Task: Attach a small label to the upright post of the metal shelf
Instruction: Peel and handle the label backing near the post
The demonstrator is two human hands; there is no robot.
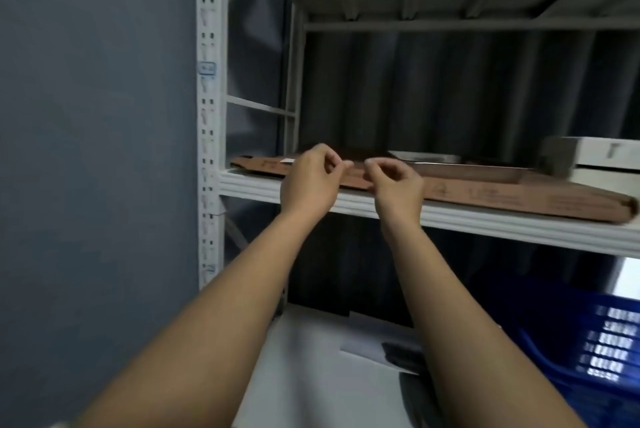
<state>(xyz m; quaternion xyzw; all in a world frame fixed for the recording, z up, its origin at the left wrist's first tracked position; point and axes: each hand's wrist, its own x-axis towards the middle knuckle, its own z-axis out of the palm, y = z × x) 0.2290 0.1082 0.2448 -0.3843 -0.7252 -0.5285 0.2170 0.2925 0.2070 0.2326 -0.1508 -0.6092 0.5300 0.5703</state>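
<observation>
The white metal shelf's upright post point(207, 122), punched with holes, rises at the left. A small blue-edged label point(207, 67) sits on it above the middle shelf, and a second blue mark point(210, 268) sits lower down. My left hand point(311, 181) and my right hand point(398, 185) are raised side by side in front of the middle shelf point(485, 219). Their fingers are curled, and the thumb and forefinger tips nearly meet around a tiny pale label point(356, 163), which is blurred and barely visible. Both hands are well to the right of the post.
A flat brown cardboard box point(502, 195) lies on the middle shelf with a small white slip point(287, 160) on its left end. A grey tray point(426, 157) and a white box point(595, 153) sit behind it. A blue crate point(602, 348) stands lower right. A grey-blue wall point(97, 150) flanks the post.
</observation>
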